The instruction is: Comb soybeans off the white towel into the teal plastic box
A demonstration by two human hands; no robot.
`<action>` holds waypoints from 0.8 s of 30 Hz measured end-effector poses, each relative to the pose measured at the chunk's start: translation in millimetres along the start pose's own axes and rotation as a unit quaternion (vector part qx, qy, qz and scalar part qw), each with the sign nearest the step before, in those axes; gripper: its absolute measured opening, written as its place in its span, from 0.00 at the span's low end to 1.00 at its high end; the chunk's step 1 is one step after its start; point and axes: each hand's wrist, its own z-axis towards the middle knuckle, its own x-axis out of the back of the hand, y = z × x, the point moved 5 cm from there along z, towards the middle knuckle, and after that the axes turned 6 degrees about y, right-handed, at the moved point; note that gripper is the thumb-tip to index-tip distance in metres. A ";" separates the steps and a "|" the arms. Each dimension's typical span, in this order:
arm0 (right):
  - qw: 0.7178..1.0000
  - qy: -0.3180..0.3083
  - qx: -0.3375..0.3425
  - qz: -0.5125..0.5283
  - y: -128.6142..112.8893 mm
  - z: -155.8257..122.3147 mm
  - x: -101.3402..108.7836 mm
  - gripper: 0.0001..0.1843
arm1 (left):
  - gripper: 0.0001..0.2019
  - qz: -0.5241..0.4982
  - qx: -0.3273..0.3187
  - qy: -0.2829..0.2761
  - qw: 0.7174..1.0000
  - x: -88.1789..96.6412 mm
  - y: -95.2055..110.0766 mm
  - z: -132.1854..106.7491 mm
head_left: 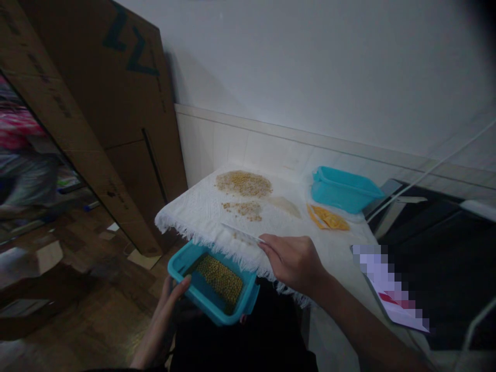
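1. Gripping one teal bin [205,297], left hand [172,294]: thumb over rim, other fingers mostly hidden. Bin's at tabletop's [201,204] front edge, fringe over its far rim, beans [219,279] inside.
2. Right hand [292,258]: fingers pinched on one white card [242,232], near front edge.
3. Two piles: large pile [244,183] near back-left corner, small pile [244,210] just in front.
4. Open room: strip along left edge.
5. Right edge: second bin [344,191], one orange packet [331,218], one cable [437,168] slanting past. Cardboard box [112,103] blocks left side.

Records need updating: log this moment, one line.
left hand: holds blue tub, beans inside | right hand: holds thin white piece | white cloth: bean piles
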 end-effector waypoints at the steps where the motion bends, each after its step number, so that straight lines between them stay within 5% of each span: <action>1: 1.000 0.005 0.013 -0.001 -6.6 0.1 0.7 0.13 | 0.37 -0.005 0.000 0.000 1.000 -0.5 0.5 -0.9; 9: 0.997 0.017 0.013 0.069 -35.3 -5.1 10.8 0.11 | 0.36 -0.015 0.005 -0.026 1.000 1.3 -4.4 9.4; 18: 0.990 0.069 -0.092 -0.080 66.9 -14.5 18.8 0.12 | 0.41 -0.026 0.005 -0.011 1.000 6.6 -10.9 16.3; 24: 0.990 0.020 -0.118 -0.076 82.0 -21.3 4.9 0.12 | 0.40 -0.022 0.010 -0.005 1.000 6.9 -7.8 14.1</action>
